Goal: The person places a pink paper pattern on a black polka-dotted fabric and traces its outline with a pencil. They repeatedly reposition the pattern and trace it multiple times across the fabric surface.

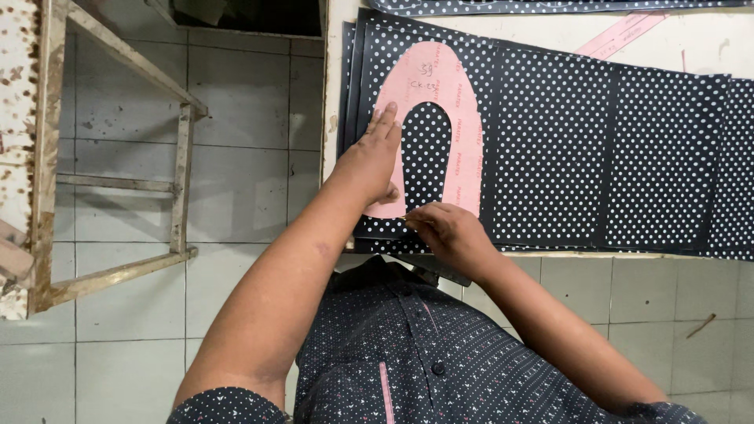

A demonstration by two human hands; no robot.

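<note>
While pressed flat under the left hand (375,157), lies on black white-dotted sheets (550,149) as a pink horseshoe-shaped template (463,118), its rounded top pointing away from the body and its two legs running back toward the near table edge. Covers the template's left leg with outstretched fingers and palm, nothing gripped, just held down. Sits at the foot of the template, right hand (444,228), fingers pinched together around a thin, pale, pointed tool whose tip (404,217) touches the sheet just beside the bottom of the left leg; too small to tell what kind of tool. Shows dotted material through the template's open middle. Carries some handwriting near the top of the pink shape.

Spread side by side and overlapping, several of the same dotted sheets, reaching across the pale table (691,43) to the right edge of view. Lies farther back a pink strip (620,33), slanted, near another dotted piece along the far edge. Stands to the left, on the grey tiled floor (243,118), a worn wooden frame (110,157) with flaking paint. Fills the bottom of view a dark patterned shirt (408,353) with buttons.
</note>
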